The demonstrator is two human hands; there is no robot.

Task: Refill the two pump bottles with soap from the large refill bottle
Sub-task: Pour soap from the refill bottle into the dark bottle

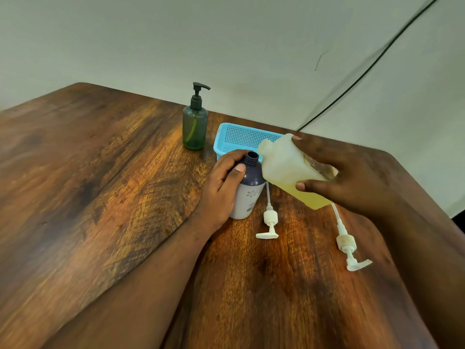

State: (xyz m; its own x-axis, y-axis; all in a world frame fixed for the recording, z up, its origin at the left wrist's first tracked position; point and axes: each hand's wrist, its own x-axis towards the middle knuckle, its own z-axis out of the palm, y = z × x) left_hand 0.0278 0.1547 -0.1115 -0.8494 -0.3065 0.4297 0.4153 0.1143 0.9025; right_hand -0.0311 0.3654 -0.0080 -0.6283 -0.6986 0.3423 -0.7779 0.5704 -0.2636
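The left hand (221, 187) wraps its grip around the shoulder of a short pump bottle with a dark purple top and a pale, flower-printed body (247, 195), steadying it upright on the dark wooden counter (100, 172). Its neck is open, with no pump fitted. The right hand (352, 175) grips a large translucent plastic refill bottle holding yellow soap (289, 170), fingers on top and thumb underneath. That bottle is tilted, its uncapped spout lying just beside and slightly above the open neck. No stream of soap is visible, and the liquid sits low toward the bottle's base, so pouring into this first bottle looks about to begin rather than under way.

Two white pump heads with their dip tubes lie on the counter: a smaller one (268, 224) just in front of the purple bottle, and a larger one (348, 245) further right, under the refill bottle.

Further back stands a translucent green pump bottle with a dark pump (195, 124), its pump screwed on and only a little liquid showing at the bottom. It appears untouched. Beside it sits a light blue perforated plastic basket (241, 137).

By my reading, the preparation for the first bottle is done; both fills, opening the green bottle, and refitting the pumps remain.
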